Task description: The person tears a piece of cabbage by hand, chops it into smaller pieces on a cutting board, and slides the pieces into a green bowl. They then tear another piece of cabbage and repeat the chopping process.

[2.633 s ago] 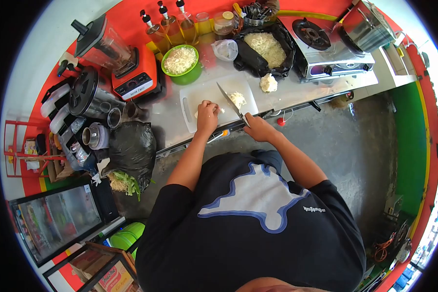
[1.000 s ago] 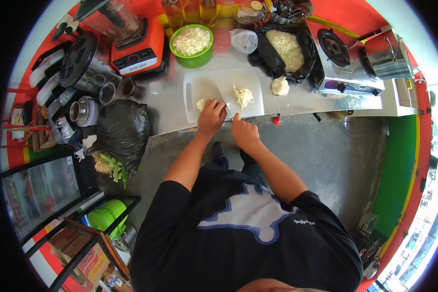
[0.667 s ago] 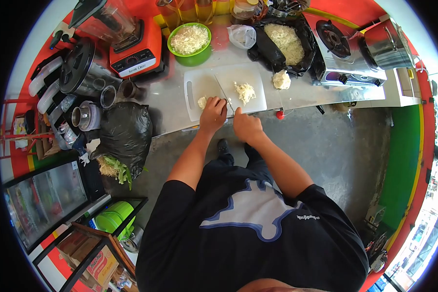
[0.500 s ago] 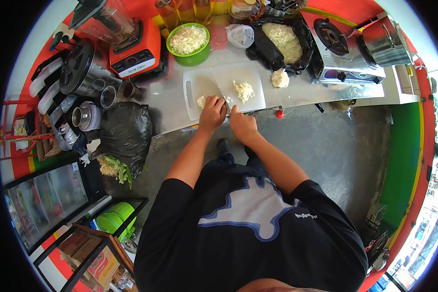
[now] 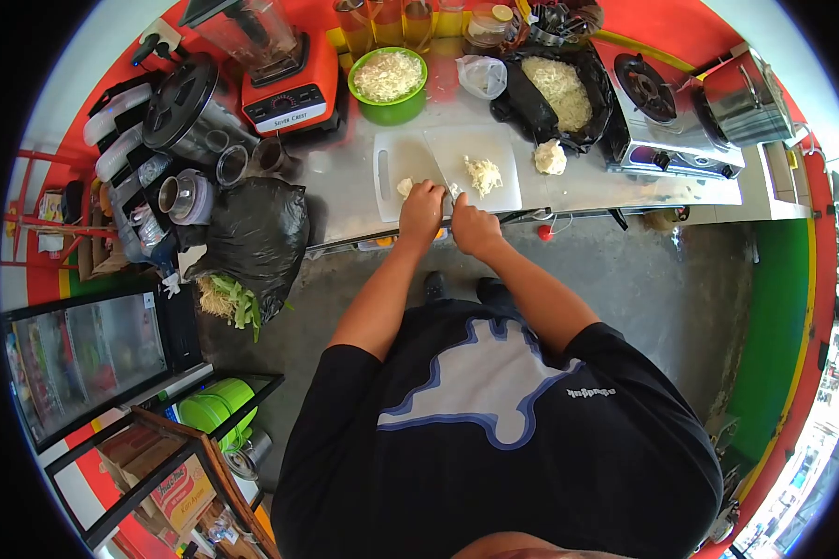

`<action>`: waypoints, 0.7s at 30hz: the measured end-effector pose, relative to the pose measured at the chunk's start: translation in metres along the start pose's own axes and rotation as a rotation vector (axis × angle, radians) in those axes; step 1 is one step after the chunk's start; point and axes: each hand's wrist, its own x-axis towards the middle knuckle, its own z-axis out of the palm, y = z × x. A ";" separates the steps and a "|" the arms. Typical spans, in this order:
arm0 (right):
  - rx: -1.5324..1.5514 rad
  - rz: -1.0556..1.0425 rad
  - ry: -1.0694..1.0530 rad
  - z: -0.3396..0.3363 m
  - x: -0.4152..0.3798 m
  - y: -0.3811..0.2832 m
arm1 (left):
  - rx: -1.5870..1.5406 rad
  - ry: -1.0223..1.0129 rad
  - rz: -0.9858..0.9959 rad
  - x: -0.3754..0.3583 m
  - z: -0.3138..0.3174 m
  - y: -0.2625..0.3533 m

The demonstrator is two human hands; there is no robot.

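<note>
On the white cutting board [image 5: 391,154], my right hand [image 5: 475,229] is closed around the handle of a knife [image 5: 441,168], whose thin blade points away across the board. My left hand [image 5: 423,211] is curled at the board's near edge, just left of the blade, with its fingertips pressed on a pale vegetable piece mostly hidden under them. Another pale chunk [image 5: 405,187] lies left of those fingers. Right of the blade is a small heap of pale shreds [image 5: 483,175]. A whitish lump of vegetable [image 5: 550,157] sits on the counter beyond the board's right side.
Behind the board stand a green bowl [image 5: 391,110] of shreds, a clear plastic bag [image 5: 482,76] and a black bag [image 5: 606,84] of shreds. A red blender [image 5: 294,98] is left, a gas stove [image 5: 667,140] right. A stuffed black bag [image 5: 261,233] is at the counter's left end.
The whole view has shifted slightly, so the counter appears farther right. Both hands stay at the board's near edge, the knife still in my right hand.
</note>
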 end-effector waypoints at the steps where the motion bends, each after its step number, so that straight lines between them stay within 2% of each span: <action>1: -0.005 -0.006 0.000 -0.002 -0.001 0.001 | 0.008 -0.014 0.041 -0.002 0.000 -0.001; 5: -0.020 -0.024 -0.038 -0.007 -0.010 0.002 | 0.015 -0.037 0.139 -0.007 -0.001 -0.006; 15: -0.037 -0.040 -0.081 -0.010 0.005 0.000 | -0.195 0.023 0.011 -0.002 -0.004 -0.003; 21: -0.040 -0.031 -0.064 0.003 -0.010 0.004 | -0.200 0.011 -0.034 0.002 -0.002 -0.006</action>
